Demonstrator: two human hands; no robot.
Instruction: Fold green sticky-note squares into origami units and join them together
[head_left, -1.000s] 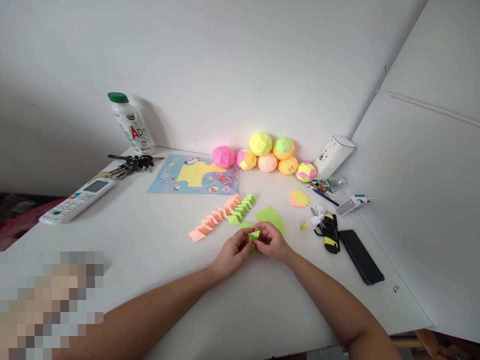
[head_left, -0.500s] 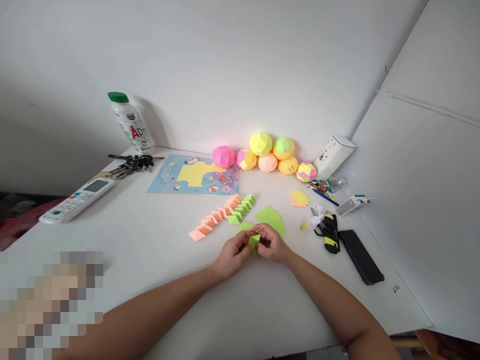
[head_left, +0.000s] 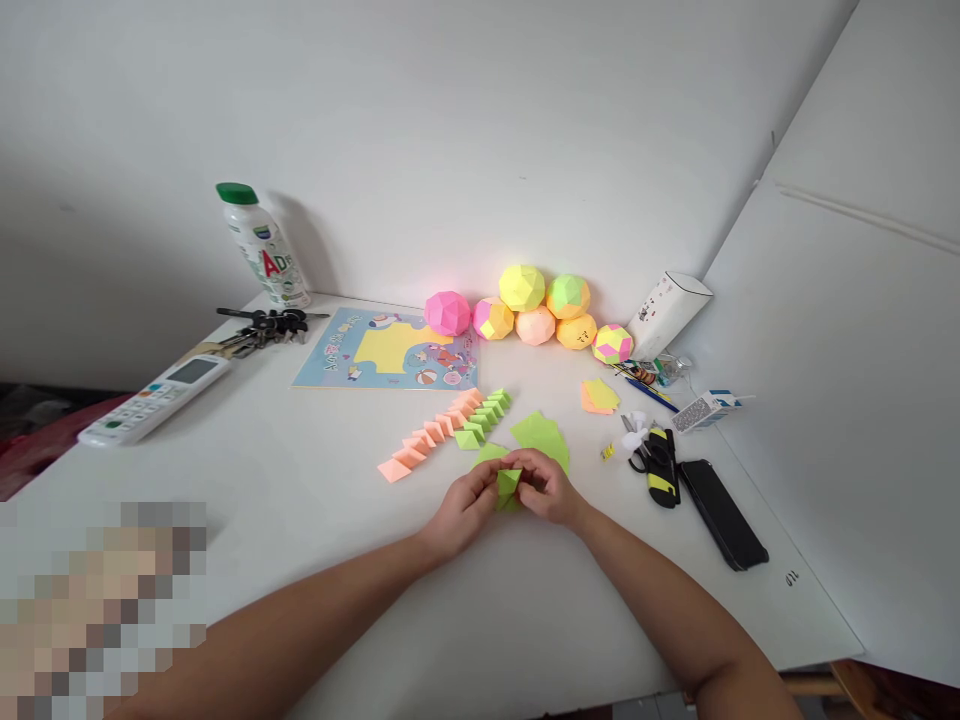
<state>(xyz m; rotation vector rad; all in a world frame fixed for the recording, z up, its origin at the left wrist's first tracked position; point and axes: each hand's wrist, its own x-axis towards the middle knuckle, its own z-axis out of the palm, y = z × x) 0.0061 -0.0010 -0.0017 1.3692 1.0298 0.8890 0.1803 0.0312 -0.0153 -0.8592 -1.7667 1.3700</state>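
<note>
Green folded paper piece (head_left: 508, 485) sits pinched between both hands just above the white desk (head_left: 300, 500), near the middle of the view. The left hand (head_left: 466, 510) enters from 7 o'clock with the forearm laid diagonally across the desk; its fingers are curled onto the left side of the piece, thumb uppermost. The right hand (head_left: 550, 487) enters from 5 o'clock, wrist bent inward, and its fingers are closed on the right side and top of the piece. Both hands meet at the piece, knuckles raised, fingertips touching the paper. At 12 o'clock of the hands, just beside them, lies a stack of flat green sheets (head_left: 541, 436); at 11 o'clock runs a slanted row of folded orange and green units (head_left: 444, 430). Farther toward 12 o'clock a group of paper balls (head_left: 534, 305) rests against the wall, beside a printed sheet (head_left: 390, 350). At 3 o'clock of the hands, near but apart, lie scissors (head_left: 658, 462) and a black phone (head_left: 723, 513). At 10 o'clock, well apart, are a remote control (head_left: 154, 398), keys (head_left: 262, 325) and a bottle (head_left: 262, 245). Open desk surface extends from the hands toward 9 o'clock and along the near edge at 6 o'clock, where only the forearms cross it. The right desk edge runs diagonally past the phone; a blurred patch covers the lower left corner.
</note>
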